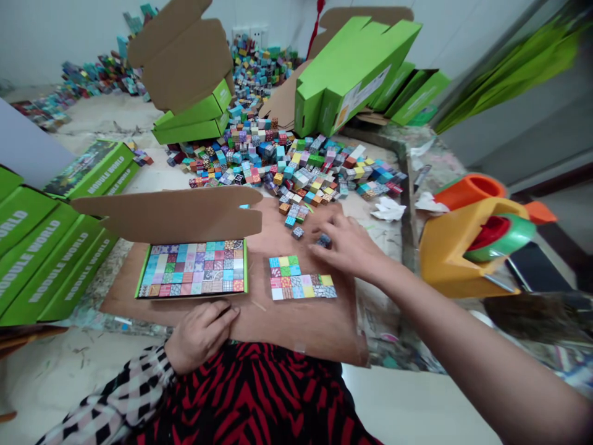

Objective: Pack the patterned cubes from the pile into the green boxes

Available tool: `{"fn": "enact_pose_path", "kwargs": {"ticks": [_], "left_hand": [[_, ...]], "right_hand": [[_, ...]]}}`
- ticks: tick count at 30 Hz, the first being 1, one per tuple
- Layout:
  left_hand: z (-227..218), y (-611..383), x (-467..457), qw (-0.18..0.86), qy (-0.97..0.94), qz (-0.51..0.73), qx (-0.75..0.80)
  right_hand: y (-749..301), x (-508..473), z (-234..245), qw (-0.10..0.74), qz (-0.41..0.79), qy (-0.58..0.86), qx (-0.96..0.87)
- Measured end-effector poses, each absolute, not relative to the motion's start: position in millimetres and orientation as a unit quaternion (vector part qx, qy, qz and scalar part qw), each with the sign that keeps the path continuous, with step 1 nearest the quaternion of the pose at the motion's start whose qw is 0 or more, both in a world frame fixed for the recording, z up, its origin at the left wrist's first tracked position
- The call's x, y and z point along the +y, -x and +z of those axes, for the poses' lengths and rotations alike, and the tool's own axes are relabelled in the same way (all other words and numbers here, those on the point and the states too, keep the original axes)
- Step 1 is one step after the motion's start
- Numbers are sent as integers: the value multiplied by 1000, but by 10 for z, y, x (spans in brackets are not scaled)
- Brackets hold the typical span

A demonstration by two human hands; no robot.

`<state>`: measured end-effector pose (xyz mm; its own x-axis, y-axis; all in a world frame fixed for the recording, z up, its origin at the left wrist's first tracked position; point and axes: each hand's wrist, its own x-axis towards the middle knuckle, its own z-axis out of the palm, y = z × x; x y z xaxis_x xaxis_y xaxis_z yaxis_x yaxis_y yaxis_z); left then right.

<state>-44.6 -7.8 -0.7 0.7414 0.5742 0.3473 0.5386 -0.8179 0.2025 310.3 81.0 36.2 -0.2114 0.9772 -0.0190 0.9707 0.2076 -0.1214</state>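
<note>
My right hand reaches over the brown board, with thumb and fingers closed around a dark patterned cube. Left of it lies a loose grey cube. Nearer to me is a flat, stepped block of patterned cubes, fitted side by side. My left hand rests at the board's front edge with its fingers curled together and nothing visible in them. Just beyond it stands an open green box, its cardboard lid raised, packed with rows of colourful cubes.
A large heap of cubes spreads behind the brown board. Stacked green boxes stand left; other green boxes and cardboard lie at the back. A yellow tape dispenser and crumpled tissue are on the right.
</note>
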Motion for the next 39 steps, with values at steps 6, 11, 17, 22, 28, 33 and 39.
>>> {"fn": "enact_pose_path", "kwargs": {"ticks": [6,11,17,22,28,33,39], "left_hand": [[8,448,-80,45,-933,194,301],[23,439,-78,46,-931,196,304],[8,443,-85,41,-932,198,301],[15,441,-81,40,-933,194,301],[1,441,-84,51,-931,195,303],[-3,448,-84,47,-932,196,301],[-8,456,-86,43,-935,194,295]], "right_hand": [[-2926,981,337,84,59,629,-770],[-2939,1111,273,93,45,613,-783],[-3012,1212,255,139,67,616,-772],[-2896,1329,247,86,37,647,-757],[-2829,1310,203,84,19,642,-762],[-2830,1242,243,99,80,611,-781],[-2822,1343,196,119,156,570,-798]]}}
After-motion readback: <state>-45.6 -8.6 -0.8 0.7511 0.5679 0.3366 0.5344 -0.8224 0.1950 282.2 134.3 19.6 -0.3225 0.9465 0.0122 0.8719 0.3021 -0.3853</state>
